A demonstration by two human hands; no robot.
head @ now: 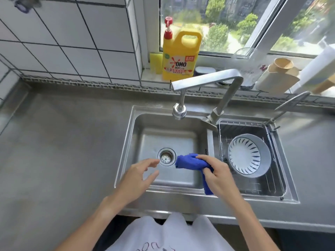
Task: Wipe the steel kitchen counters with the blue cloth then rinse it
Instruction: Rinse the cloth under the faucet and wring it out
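Hands meet over the left sink basin [143, 140], both forearms reaching in from the bottom edge and angling toward each other. The right hand [215, 171] comes in from the right, wrist slightly bent, fingers curled over the blue cloth [192, 163] and gripping it; the thumb presses on the cloth's near side. The cloth is bunched into a roll: one end sticks out to the left of the fist, toward the drain [166, 157], and the other end hangs down below the hand across the basin's front rim. The left hand [139, 174] holds nothing. Its fingers are spread and loosely bent, fingertips pointing right toward the drain and the cloth's free end, just short of touching the cloth; the thumb sits apart below the fingers.

The faucet [206, 80] reaches over the basin from the back, its spout head above the far side of the basin. In the right basin a wire rack [272, 185] holds a white bowl [249, 158] tilted on its side. Steel counter [59, 142] spreads to the left of the sink. On the window sill behind stand a yellow detergent bottle [181, 57] with a red pump and a yellow sponge [155, 63] just to its left.
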